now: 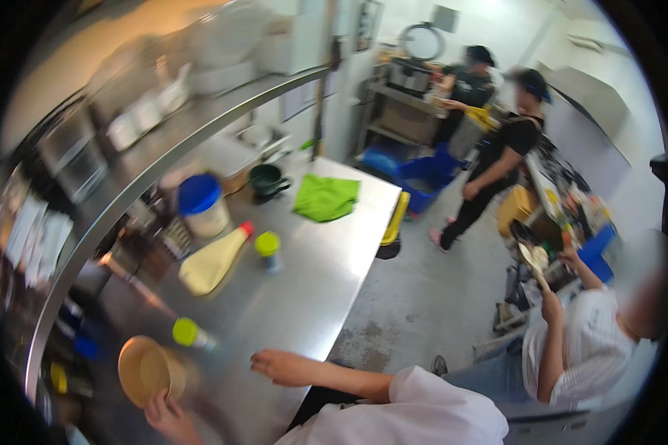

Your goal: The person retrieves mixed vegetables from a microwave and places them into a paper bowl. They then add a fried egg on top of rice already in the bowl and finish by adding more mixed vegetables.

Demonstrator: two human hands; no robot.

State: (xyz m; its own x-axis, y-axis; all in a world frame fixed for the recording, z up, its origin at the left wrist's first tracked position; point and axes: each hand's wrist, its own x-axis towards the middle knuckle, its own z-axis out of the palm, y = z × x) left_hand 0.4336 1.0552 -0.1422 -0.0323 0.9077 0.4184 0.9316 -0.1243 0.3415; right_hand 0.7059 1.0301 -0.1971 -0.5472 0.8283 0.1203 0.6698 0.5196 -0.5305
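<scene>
A brown paper bowl (147, 371) stands on the steel table at the lower left, its opening showing no clear contents. My left hand (172, 419) grips the near side of its rim. Over the table to the right, my right hand (278, 367) is empty, with fingers stretched out loosely to the left. Just past the bowl is a small shaker with a lime-green lid (188, 333). A similar shaker (268, 245) stands farther back, beside a cream-coloured squeeze bottle (214, 261) with a red cap that appears to lie on its side.
Behind are a blue-lidded tub (200, 204), a dark green cup (267, 182) and a bright green cloth (326, 197). A metal shelf edge (193, 141) arches over the table's left side. At right, a person (586, 326) holds a pan; two people work farther back.
</scene>
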